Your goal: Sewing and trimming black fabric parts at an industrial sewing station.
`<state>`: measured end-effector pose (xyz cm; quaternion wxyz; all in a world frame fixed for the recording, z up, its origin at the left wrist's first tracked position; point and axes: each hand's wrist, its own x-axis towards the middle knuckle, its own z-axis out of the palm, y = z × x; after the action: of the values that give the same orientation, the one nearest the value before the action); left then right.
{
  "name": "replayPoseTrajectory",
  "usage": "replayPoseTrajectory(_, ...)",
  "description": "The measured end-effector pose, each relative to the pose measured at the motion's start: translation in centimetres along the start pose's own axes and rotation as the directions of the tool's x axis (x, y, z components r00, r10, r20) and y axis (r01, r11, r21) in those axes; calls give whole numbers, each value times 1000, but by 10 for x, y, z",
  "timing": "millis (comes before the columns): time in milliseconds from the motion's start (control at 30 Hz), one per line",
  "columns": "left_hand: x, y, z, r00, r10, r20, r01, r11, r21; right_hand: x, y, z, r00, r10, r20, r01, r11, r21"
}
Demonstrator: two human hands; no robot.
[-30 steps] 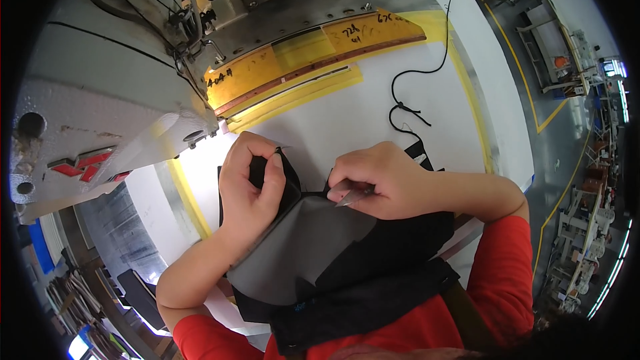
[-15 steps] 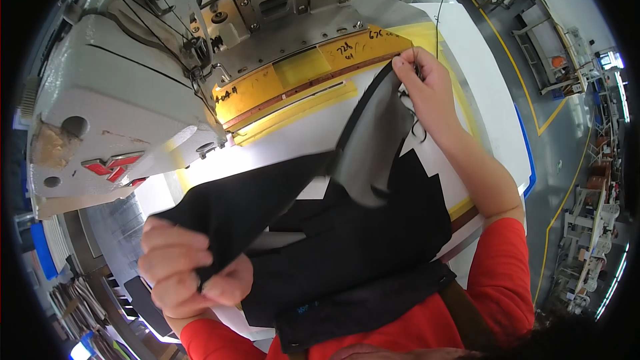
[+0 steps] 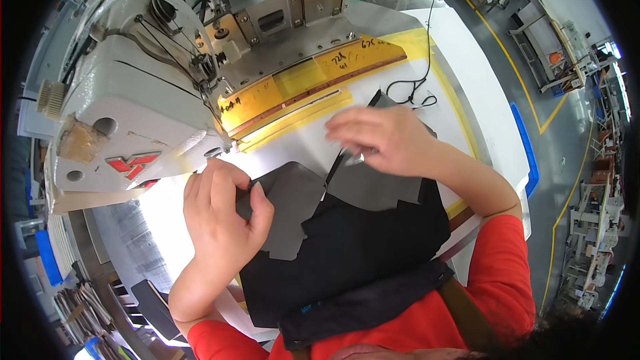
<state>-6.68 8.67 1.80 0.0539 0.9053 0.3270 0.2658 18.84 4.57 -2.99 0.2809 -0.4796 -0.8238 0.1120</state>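
Note:
A black fabric piece [image 3: 289, 193], its grey underside turned up, lies spread over the white work surface with stepped edges. My left hand [image 3: 223, 210] pinches its upper left edge between thumb and fingers. Over the right part of the fabric hovers my right hand [image 3: 390, 140], fingers stretched to the left and slightly blurred. A small shiny bit shows under its thumb; I cannot make out what it is. More black fabric [image 3: 360, 247] lies nearer to me, reaching my lap.
A white sewing machine head [image 3: 133, 133] stands at the left, with metal clamps behind. A yellow template strip [image 3: 313, 77] with a brown edge lies ahead. A thin black cord [image 3: 427, 73] lies looped at the right. Beyond the white table [image 3: 490, 120] is a grey floor.
The fabric, held up and stretched between both hands before, now lies folded back with its grey side up. My left hand moved up and away; my right hand came left and down, releasing its corner.

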Motion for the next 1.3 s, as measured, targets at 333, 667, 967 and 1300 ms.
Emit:
replayPoseTrajectory(333,-5,7,15,974,158,162,-192,955,224,-4,-5,18,937,-9,348,-32,993,113)
replayPoseTrajectory(667,-8,-7,48,871,165,464,-55,969,-241,-8,-13,19,944,-30,329,6,997,76)
replayPoseTrajectory(967,-9,-19,62,976,169,135,-108,921,-373,-11,9,4,978,-195,-68,178,964,-199)
replayPoseTrajectory(1300,-3,-16,51,983,154,-99,-180,913,-366,-13,2,0,887,-273,-373,307,951,35)
